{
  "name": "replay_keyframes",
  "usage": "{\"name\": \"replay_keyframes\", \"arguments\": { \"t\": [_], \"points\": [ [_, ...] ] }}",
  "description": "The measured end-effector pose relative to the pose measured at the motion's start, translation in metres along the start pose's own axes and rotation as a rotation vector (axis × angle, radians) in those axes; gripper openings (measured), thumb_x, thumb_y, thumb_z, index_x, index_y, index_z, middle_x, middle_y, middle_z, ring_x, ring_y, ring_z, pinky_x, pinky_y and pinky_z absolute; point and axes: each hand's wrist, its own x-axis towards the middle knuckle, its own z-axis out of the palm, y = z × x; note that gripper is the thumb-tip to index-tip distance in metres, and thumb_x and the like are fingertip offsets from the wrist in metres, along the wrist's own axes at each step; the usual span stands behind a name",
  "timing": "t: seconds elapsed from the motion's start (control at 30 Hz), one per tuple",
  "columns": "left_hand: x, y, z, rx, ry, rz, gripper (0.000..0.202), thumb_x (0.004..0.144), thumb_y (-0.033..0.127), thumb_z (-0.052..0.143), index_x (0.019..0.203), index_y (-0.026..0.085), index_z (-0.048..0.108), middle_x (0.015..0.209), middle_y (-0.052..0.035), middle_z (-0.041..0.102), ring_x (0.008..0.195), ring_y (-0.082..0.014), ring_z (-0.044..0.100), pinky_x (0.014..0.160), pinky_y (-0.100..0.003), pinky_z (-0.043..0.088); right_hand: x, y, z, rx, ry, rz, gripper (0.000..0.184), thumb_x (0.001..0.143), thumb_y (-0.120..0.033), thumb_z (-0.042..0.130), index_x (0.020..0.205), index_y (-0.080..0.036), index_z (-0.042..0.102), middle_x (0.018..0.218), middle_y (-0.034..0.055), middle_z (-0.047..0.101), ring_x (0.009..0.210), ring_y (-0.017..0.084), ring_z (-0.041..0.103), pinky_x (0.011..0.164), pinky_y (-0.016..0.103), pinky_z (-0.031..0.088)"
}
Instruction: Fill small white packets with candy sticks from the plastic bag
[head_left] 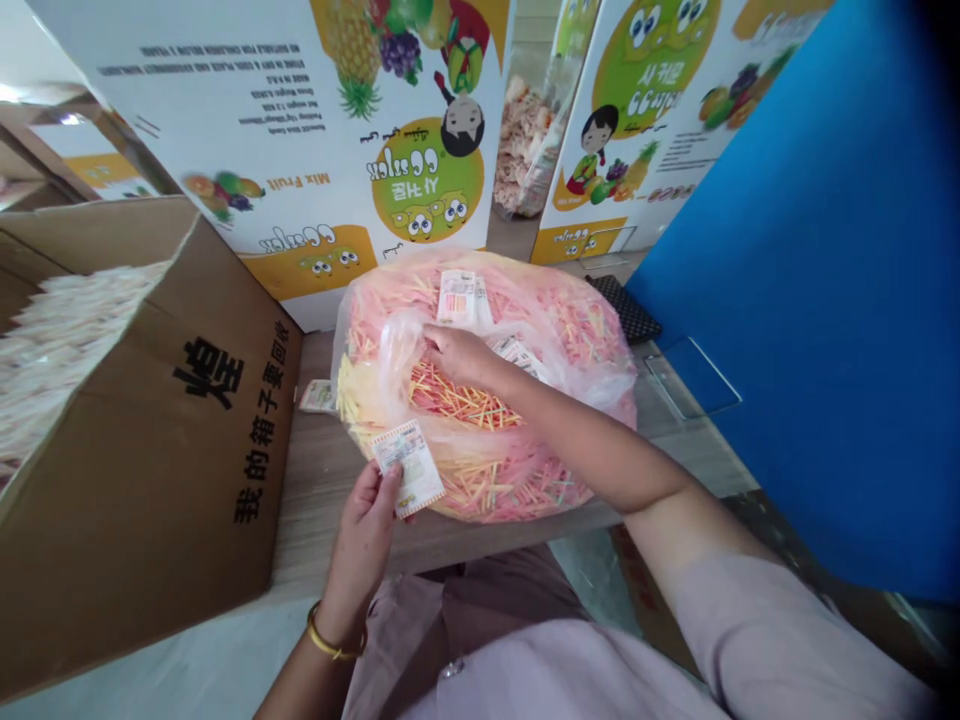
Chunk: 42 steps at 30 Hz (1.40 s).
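My left hand (361, 510) pinches a small printed sachet (409, 468) between thumb and fingers, just in front of a large clear plastic bag (540, 470). The bag is packed with pink, yellow and orange sticks. My right hand (457, 355) reaches across the top of the bag, its fingers closed on a fold of the plastic. Similar printed sachets (457, 297) lie on the bag near that hand, and another (319, 396) lies on the table beside it.
A wooden table (337, 480) bears the bag. At left stands an open cardboard box (150, 450) holding pale packets. Printed fruit-themed cartons (300, 130) stand behind, with a clear bag of pale food (525, 150) between them. A blue panel (795, 280) and a black mat (626, 308) are at right.
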Motion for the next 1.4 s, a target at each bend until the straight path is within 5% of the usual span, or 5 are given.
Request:
{"name": "replay_keyframes", "arguments": {
  "t": [0.27,0.4,0.53,0.7,1.4],
  "points": [
    [-0.007,-0.002,-0.002,0.076,-0.040,0.051,0.045,0.085,0.057,0.070,0.103,0.016,0.071,0.080,-0.0001,0.066,0.063,-0.0120,0.054,0.054,-0.021,0.046,-0.041,0.011,-0.022,-0.272,-0.106,0.086,0.027,0.100,-0.022,0.050,0.082,-0.016,0.069,0.089,0.0087,0.073,0.078,0.019,0.062,0.068,0.030,0.037],
    [-0.006,-0.008,0.004,0.087,-0.068,0.037,0.047,0.086,0.059,0.069,0.103,0.015,0.069,0.081,-0.0007,0.063,0.063,-0.0120,0.051,0.048,-0.021,0.046,-0.061,0.018,-0.021,-0.328,-0.141,0.154,0.017,0.097,-0.030,0.058,0.096,-0.018,0.071,0.092,0.0083,0.075,0.078,0.021,0.066,0.065,0.030,0.039],
    [-0.002,-0.013,0.011,0.084,-0.091,0.053,0.043,0.087,0.059,0.068,0.095,0.017,0.068,0.079,0.0003,0.060,0.063,-0.0120,0.050,0.048,-0.020,0.046,-0.064,0.005,0.002,-0.372,-0.079,0.174,0.051,0.090,-0.051,0.071,0.122,-0.013,0.064,0.116,0.0196,0.072,0.094,0.031,0.069,0.072,0.035,0.047],
    [-0.004,-0.016,0.013,0.062,-0.124,0.038,0.042,0.090,0.057,0.066,0.103,0.018,0.070,0.080,0.0007,0.061,0.064,-0.0113,0.051,0.052,-0.020,0.046,-0.050,-0.005,0.009,-0.390,-0.190,0.204,0.039,0.096,-0.035,0.062,0.122,-0.007,0.064,0.120,0.0236,0.071,0.104,0.034,0.070,0.077,0.037,0.050],
    [0.004,-0.003,-0.002,-0.165,-0.025,-0.034,0.041,0.079,0.055,0.078,0.102,0.020,0.078,0.101,-0.0040,0.071,0.082,-0.0155,0.063,0.058,-0.022,0.059,-0.049,0.033,0.008,-0.531,0.018,-0.194,0.027,0.099,-0.011,0.039,0.114,-0.009,0.061,0.122,0.0206,0.063,0.116,0.031,0.054,0.101,0.044,0.040]
  ]
}}
